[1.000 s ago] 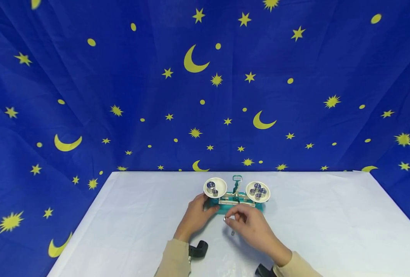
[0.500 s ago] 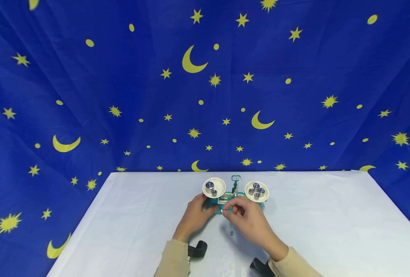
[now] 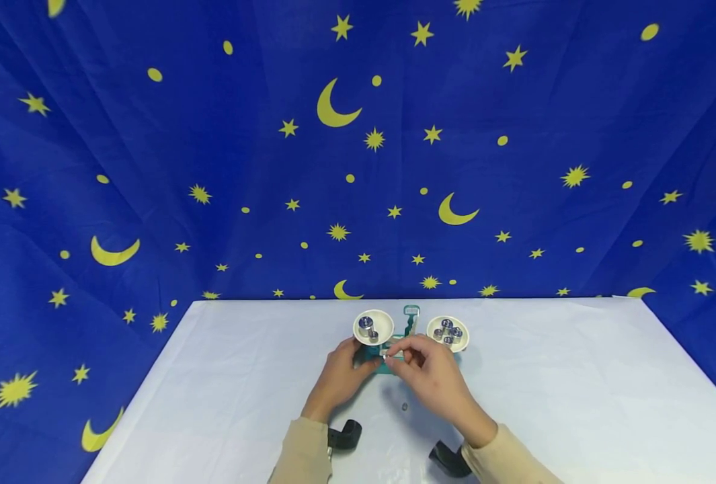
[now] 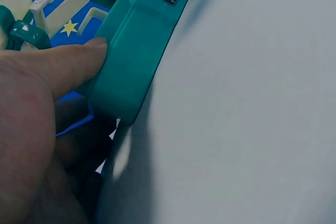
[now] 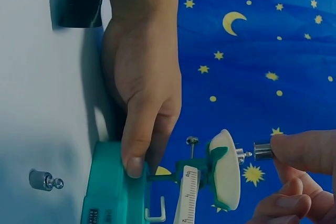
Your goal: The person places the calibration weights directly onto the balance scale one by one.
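Note:
My left hand [image 3: 338, 376] grips the end of a green student balance scale [image 4: 131, 51], its thumb lying on top of the base. My right hand [image 3: 435, 376] pinches a small silver balance weight [image 5: 262, 151] between thumb and index finger. In the right wrist view that weight is just above the left pan [image 5: 228, 177], close to another weight [image 5: 241, 156] on it. From the head, the left pan carries a large weight [image 3: 366, 325] and a small one. Several weights [image 3: 447, 325] stand in the right pan [image 3: 468, 335]. The right hand covers part of the beam.
One loose weight [image 5: 39, 180] is on the white table [image 3: 243, 403], in front of the scale. Black wrist devices [image 3: 345, 435] sit by both sleeves. A blue cloth [image 3: 358, 154] with yellow stars and moons hangs behind the table's far edge.
My right hand has moved forward and slightly left with the pinched weight, from in front of the base toward the left pan. My left hand keeps its hold on the base.

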A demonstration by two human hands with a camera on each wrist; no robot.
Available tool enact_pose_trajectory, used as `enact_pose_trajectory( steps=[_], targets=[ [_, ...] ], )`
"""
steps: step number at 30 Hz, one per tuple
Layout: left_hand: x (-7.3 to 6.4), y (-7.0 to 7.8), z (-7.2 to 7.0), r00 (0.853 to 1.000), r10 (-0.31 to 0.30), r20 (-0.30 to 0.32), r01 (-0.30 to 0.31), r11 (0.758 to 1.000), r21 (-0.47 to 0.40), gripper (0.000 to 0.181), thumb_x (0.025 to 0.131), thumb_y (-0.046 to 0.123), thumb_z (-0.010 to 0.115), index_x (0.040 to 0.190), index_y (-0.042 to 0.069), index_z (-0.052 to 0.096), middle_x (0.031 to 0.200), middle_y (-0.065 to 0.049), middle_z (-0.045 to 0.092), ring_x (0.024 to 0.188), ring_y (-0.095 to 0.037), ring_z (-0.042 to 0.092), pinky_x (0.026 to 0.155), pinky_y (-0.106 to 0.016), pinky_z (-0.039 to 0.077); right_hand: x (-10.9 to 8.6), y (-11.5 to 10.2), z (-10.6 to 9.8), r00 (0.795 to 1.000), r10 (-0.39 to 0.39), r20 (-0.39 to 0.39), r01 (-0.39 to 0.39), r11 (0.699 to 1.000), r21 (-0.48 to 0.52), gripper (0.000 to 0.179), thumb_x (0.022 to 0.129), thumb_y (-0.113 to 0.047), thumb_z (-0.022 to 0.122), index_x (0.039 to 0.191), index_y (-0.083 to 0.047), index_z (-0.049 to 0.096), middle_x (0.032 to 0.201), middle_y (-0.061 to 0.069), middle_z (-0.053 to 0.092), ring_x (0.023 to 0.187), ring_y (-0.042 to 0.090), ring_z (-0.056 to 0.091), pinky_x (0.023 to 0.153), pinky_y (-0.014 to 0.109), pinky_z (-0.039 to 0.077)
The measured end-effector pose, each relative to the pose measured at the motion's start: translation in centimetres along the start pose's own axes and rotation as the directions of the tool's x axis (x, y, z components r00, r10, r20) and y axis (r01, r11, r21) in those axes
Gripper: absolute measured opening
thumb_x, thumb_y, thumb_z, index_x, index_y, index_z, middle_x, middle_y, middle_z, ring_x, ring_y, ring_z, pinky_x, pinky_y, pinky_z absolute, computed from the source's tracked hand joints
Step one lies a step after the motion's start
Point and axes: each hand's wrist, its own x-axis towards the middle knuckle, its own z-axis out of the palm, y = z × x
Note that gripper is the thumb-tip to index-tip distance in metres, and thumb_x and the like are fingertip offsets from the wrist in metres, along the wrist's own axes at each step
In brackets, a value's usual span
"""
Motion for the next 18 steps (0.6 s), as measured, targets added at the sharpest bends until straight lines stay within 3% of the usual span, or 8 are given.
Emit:
enact_pose_trajectory(
  steps=[18],
  targets=[
    [0.24,-0.24,0.07,0.999,-0.025,0.022,0.025,1.0,0.007,0.06,0.093,0.035,0.07,0.144,0.006,0.054,0.143,-0.018,0.055,0.135,-0.034,0.049,0.113,-0.055,0.038,0.89,-0.47,0.89,0.992,-0.052,-0.119,0.047,0.998,-0.047,0.013,0.085,-0.005,0.077,0.088,-0.017,0.074,0.075,-0.005,0.052,0.061,0.009,0.045,0.054,0.021,0.04]
  ],
)
